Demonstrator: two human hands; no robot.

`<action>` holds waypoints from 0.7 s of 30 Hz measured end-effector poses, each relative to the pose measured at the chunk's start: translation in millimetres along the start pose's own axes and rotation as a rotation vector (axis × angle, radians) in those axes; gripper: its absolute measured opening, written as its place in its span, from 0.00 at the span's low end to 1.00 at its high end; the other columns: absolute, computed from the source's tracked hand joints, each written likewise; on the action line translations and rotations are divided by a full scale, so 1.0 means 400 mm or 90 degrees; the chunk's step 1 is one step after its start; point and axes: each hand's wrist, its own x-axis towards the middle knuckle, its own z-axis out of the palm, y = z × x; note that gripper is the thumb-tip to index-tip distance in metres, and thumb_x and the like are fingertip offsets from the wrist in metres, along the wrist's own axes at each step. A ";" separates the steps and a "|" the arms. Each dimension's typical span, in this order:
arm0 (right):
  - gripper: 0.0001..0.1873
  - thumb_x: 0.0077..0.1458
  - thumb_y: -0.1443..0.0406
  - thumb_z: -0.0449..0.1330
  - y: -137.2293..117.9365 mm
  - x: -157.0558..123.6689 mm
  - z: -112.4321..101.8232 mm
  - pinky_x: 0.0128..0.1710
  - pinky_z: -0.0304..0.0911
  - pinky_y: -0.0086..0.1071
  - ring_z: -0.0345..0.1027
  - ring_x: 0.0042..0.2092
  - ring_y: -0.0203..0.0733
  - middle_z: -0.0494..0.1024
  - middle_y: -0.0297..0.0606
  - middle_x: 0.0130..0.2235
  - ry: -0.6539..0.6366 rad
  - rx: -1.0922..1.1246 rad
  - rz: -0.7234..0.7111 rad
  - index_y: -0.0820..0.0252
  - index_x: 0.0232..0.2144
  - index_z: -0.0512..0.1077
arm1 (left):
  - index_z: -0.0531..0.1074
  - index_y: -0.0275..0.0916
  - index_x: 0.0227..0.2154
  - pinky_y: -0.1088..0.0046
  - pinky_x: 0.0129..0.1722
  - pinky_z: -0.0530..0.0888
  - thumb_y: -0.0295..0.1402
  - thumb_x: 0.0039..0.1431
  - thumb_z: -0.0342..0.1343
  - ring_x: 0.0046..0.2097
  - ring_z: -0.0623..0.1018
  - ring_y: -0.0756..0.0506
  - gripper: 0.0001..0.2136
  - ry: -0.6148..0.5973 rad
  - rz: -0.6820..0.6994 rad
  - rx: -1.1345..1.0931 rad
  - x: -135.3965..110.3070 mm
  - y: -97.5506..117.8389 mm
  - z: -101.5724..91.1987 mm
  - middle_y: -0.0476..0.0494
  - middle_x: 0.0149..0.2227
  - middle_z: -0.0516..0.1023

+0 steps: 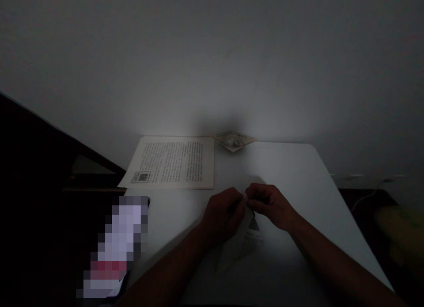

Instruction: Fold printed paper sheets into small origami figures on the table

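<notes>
In dim light, my left hand (221,213) and my right hand (270,204) meet over the middle of a white table (298,165). Both pinch the top edge of a small pale folded piece of paper (247,238) that hangs down below the fingers toward the tabletop. The fingers of both hands are curled and pressed together on it. What the paper shows is too dark to read.
A printed sheet (172,162) with text and a QR code lies at the table's far left. A small folded paper shape (234,142) sits at the far edge by the wall. A blurred-out bright object (114,247) lies at the left. A white cable (364,196) runs on the right.
</notes>
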 end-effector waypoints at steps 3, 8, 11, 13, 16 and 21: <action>0.13 0.48 0.59 0.64 -0.004 0.000 0.001 0.22 0.50 0.26 0.54 0.23 0.29 0.64 0.28 0.21 -0.008 -0.018 0.010 0.61 0.24 0.67 | 0.61 0.38 0.23 0.78 0.25 0.59 0.28 0.59 0.47 0.24 0.61 0.54 0.08 0.032 0.024 0.010 0.000 -0.001 -0.003 0.54 0.22 0.60; 0.11 0.48 0.61 0.63 -0.005 0.001 0.001 0.22 0.50 0.26 0.54 0.22 0.29 0.64 0.27 0.20 -0.041 -0.007 0.043 0.61 0.23 0.67 | 0.62 0.38 0.24 0.78 0.25 0.60 0.26 0.58 0.48 0.24 0.62 0.54 0.07 0.057 0.092 0.027 -0.007 -0.003 -0.005 0.54 0.22 0.61; 0.10 0.45 0.63 0.64 -0.011 -0.001 0.004 0.22 0.49 0.26 0.53 0.22 0.29 0.64 0.26 0.20 -0.035 -0.022 0.073 0.61 0.22 0.66 | 0.62 0.38 0.25 0.78 0.25 0.62 0.27 0.59 0.47 0.24 0.63 0.53 0.07 0.107 0.072 0.020 -0.008 0.002 -0.011 0.53 0.22 0.62; 0.09 0.45 0.65 0.63 -0.016 -0.002 0.007 0.22 0.49 0.26 0.53 0.22 0.29 0.64 0.26 0.20 -0.028 -0.046 0.079 0.61 0.22 0.66 | 0.62 0.39 0.24 0.78 0.25 0.62 0.28 0.59 0.47 0.24 0.63 0.53 0.08 0.140 0.057 0.011 -0.007 0.007 -0.016 0.53 0.22 0.62; 0.08 0.45 0.65 0.62 -0.017 -0.002 0.010 0.22 0.48 0.26 0.53 0.22 0.29 0.64 0.26 0.20 -0.020 -0.060 0.075 0.61 0.22 0.66 | 0.62 0.39 0.24 0.78 0.25 0.62 0.28 0.59 0.47 0.24 0.63 0.53 0.08 0.159 0.061 -0.002 -0.005 0.011 -0.021 0.53 0.21 0.61; 0.08 0.47 0.64 0.61 -0.014 -0.002 0.011 0.22 0.49 0.26 0.54 0.22 0.29 0.64 0.27 0.21 0.017 -0.111 0.056 0.60 0.22 0.66 | 0.63 0.39 0.24 0.79 0.26 0.63 0.30 0.59 0.48 0.25 0.64 0.53 0.09 0.204 -0.019 -0.006 -0.006 0.006 -0.024 0.54 0.22 0.61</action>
